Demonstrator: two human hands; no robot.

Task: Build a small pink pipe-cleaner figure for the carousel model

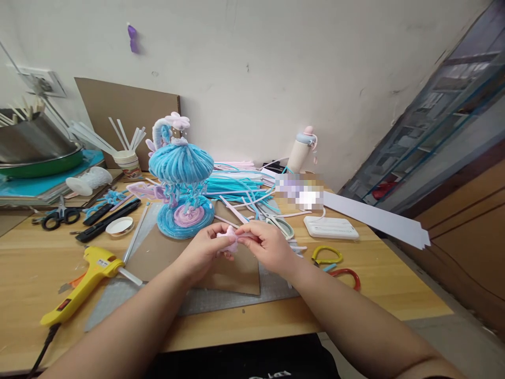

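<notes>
Left to right, clock directions taken from the pale pink fuzzy piece [228, 240]: yellow glue gun [84, 284], between 8 and 9 o'clock; blue domed figure [181, 166], between 10 and 11. Left hand [203, 251], at 8 to 9, thumb and fingers pinching the piece, which sits above the cardboard [236, 276]; its long axis cannot be told beneath the fingers. Right hand [270, 247], at 3, thumb and forefinger pinching its near edge. Both hands touch it; neither is nearer.
</notes>
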